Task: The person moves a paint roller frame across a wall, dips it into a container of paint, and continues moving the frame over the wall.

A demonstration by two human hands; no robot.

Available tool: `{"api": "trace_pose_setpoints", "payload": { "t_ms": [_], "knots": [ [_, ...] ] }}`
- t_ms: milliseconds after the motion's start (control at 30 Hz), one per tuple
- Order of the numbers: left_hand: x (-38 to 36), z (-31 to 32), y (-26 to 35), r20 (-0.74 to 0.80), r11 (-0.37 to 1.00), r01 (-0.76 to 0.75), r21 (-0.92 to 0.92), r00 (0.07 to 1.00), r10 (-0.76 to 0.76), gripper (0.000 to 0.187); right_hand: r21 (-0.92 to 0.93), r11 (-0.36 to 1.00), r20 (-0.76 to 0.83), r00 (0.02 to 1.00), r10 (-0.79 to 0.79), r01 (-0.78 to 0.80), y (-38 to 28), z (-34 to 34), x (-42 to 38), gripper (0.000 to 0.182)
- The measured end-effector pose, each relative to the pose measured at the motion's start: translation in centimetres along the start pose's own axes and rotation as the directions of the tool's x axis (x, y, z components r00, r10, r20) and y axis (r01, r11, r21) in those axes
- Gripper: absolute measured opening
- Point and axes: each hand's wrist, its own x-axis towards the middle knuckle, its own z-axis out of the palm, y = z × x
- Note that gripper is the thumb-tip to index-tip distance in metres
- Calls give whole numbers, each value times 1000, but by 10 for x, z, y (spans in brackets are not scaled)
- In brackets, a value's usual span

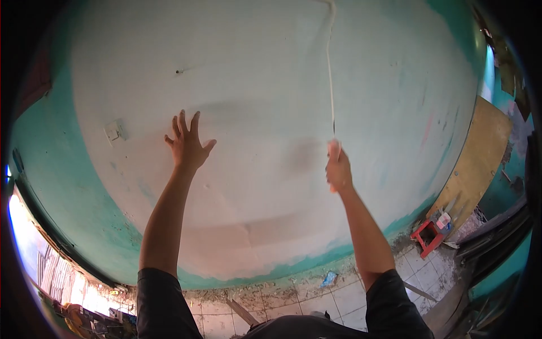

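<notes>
My right hand [342, 170] is wrapped round the orange-pink handle of a paint roller [329, 68], slightly blurred. Its thin pale rod runs upward and bends left at the top edge, where the roller head is out of view. The wall [254, 169] in front carries a large whitish coat with green-turquoise left around its borders. My left hand [189, 148] is raised before the wall with fingers spread, holding nothing. Left of it sits a white wall switch [114, 132], and above it a small dark fitting [179, 72] sticks out.
A red stool [430, 237] with small items on it stands at the lower right, near a leaning tan board [480, 152]. Debris and a blue wrapper [329, 278] lie along the foot of the wall on the tiled floor [350, 296]. A wooden strip [243, 312] lies below me.
</notes>
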Motion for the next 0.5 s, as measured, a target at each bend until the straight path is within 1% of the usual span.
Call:
{"api": "trace_pose_setpoints", "payload": {
  "t_ms": [33,67,100,133,200,267,333,367,400,433,500],
  "knots": [
    [2,-4,0,-16,1000,1,0,1000,-1,100,8,1000,-5,1000,-13,13,-37,-9,4,75],
    [4,-7,-1,-34,1000,0,-14,999,-1,100,32,998,25,998,61,-62,-69,-17,7,79],
    [6,-11,-1,-53,1000,-1,-31,999,-1,100,52,989,56,989,133,-136,-88,-22,11,83],
    [8,-12,-2,-71,999,2,-35,997,-4,100,58,991,49,992,116,-119,-93,-23,14,83],
    [11,-12,-7,12,998,-8,-62,1000,9,99,33,998,34,998,51,-52,-88,-24,13,82],
    [11,-14,-8,11,998,-14,-57,1000,14,99,-16,993,-63,991,-118,118,-23,-7,22,74],
    [11,-17,-9,7,999,-17,-51,1000,17,99,-96,939,-143,929,-342,331,51,10,-6,62],
    [10,-18,-9,14,999,-20,-44,1000,20,97,-57,953,-143,942,-303,298,88,21,-28,52],
    [10,-19,-9,21,999,-22,-39,1000,23,95,-94,960,-144,950,-276,264,118,29,-57,49],
    [9,-17,-10,15,999,-21,-43,1000,22,95,-83,972,-125,965,-230,221,150,37,-84,47],
    [10,-14,-10,-11,997,-37,-74,999,36,98,-80,983,-82,982,-171,164,185,41,-129,49]
  ]
}}
